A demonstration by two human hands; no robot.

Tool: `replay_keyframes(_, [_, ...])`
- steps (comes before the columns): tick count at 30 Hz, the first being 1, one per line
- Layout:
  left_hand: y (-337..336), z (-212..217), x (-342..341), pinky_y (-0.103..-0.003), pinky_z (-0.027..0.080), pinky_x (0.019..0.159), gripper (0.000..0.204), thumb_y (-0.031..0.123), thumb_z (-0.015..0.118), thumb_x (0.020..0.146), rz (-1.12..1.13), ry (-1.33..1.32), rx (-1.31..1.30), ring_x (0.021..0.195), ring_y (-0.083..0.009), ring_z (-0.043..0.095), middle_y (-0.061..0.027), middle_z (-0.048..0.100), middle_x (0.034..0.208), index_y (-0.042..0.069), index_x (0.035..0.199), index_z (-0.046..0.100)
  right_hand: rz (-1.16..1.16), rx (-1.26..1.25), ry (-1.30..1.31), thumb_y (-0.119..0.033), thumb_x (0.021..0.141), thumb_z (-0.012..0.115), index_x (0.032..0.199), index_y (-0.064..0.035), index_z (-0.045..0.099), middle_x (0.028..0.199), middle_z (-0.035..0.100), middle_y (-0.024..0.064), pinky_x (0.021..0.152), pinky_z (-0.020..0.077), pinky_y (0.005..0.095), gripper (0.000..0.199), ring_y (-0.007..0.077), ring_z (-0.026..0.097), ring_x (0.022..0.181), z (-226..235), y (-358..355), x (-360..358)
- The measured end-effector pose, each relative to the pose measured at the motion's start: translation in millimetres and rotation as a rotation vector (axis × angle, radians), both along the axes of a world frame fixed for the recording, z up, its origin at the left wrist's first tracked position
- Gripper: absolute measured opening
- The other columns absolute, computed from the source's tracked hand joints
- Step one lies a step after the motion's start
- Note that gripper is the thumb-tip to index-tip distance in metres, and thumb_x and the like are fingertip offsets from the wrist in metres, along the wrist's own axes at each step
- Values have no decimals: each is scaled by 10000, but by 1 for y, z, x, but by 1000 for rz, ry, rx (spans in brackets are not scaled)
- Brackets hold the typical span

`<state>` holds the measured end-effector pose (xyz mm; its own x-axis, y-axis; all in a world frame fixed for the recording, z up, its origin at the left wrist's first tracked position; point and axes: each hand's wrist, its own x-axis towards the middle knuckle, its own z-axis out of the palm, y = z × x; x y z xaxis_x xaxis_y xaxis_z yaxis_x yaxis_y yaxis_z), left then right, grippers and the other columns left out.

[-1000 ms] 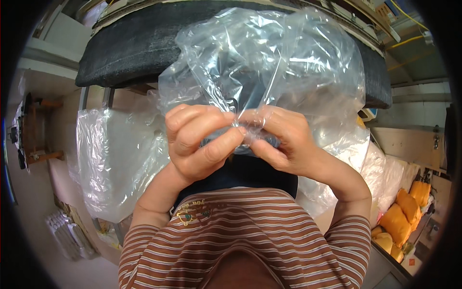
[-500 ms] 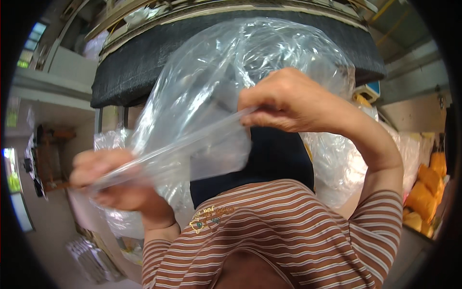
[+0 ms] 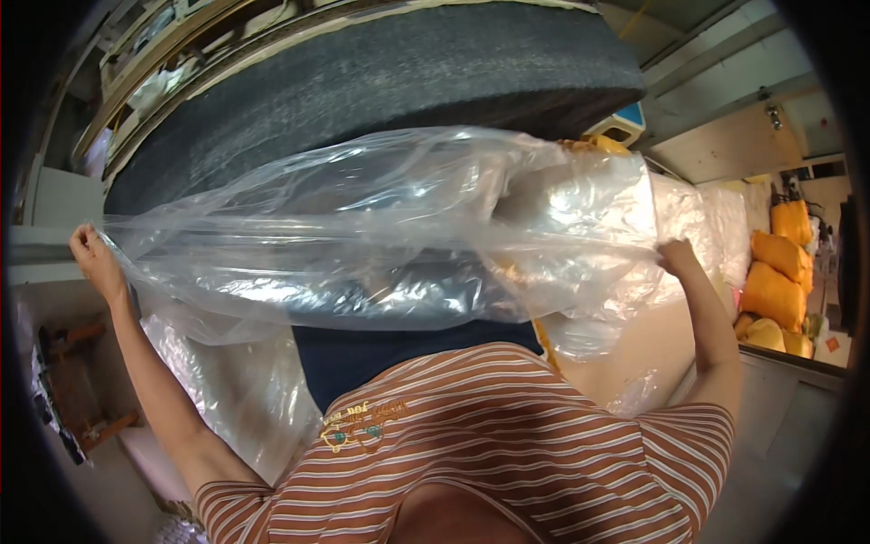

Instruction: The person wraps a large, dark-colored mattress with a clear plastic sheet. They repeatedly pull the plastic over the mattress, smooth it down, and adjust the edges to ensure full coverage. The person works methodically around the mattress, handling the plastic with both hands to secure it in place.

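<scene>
A large clear plastic bag [image 3: 381,227] is stretched wide across in front of my body. At the far left, my left hand [image 3: 93,252] is closed on one end of it. My right hand [image 3: 675,257], knuckles turned up, grips the opposite end at the right. Between the two hands the film runs in long taut folds, with a looser part sagging toward my dark blue trousers [image 3: 317,358]. The fingertips of the right hand are hidden behind the hand and the film.
Ahead lies a long worktable covered in dark grey cloth [image 3: 381,77]. More clear plastic film [image 3: 231,390] lies on the floor at my left. Orange bundles [image 3: 778,279] are stacked at the right. A blue and white box [image 3: 625,122] stands beside the table's right end.
My hands have moved far apart, left hand outward and up, right hand outward and down. The bunched bag is now pulled out lengthwise between them. My view has shifted.
</scene>
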<state>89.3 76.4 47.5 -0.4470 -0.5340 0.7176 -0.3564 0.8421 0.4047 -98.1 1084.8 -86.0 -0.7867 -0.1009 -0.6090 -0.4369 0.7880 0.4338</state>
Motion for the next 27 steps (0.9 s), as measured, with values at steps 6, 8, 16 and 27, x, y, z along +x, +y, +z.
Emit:
replay_keyframes(6, [-94, -94, -41, -396, 439, 834, 286, 254, 508, 926, 183, -215, 9, 930, -344, 585, -186, 619, 1002, -1, 1032, 582, 126, 76, 561, -183, 894, 479, 1020, -127, 643, 913, 662, 141, 740, 500, 439, 214, 307, 635, 887, 114, 116, -74])
replay_keyframes(8, [-135, -95, -28, -405, 441, 831, 291, 261, 510, 921, 310, -291, -32, 941, -353, 589, -193, 626, 1010, 8, 1041, 591, 10, -407, 688, -244, 936, 451, 1043, -37, 592, 960, 627, 194, 744, 466, 479, 272, 394, 591, 890, 154, 32, -147])
replay_keyframes(16, [-220, -90, 2, -423, 447, 825, 358, 335, 508, 914, 209, -462, -292, 963, -360, 594, -192, 629, 1044, 21, 1053, 611, -193, -685, -806, -434, 757, 717, 1344, -124, 469, 1345, 492, 142, 1025, 372, 392, 709, 269, 449, 1252, 40, -190, -15])
replay_keyframes(27, [-199, -99, -29, -420, 442, 835, 408, 380, 504, 917, 223, -482, -172, 971, -357, 590, -185, 625, 1059, 12, 1066, 596, -214, 204, 215, -157, 858, 495, 1018, -99, 676, 1028, 659, 107, 822, 489, 413, 249, 281, 617, 1004, 58, 83, -41])
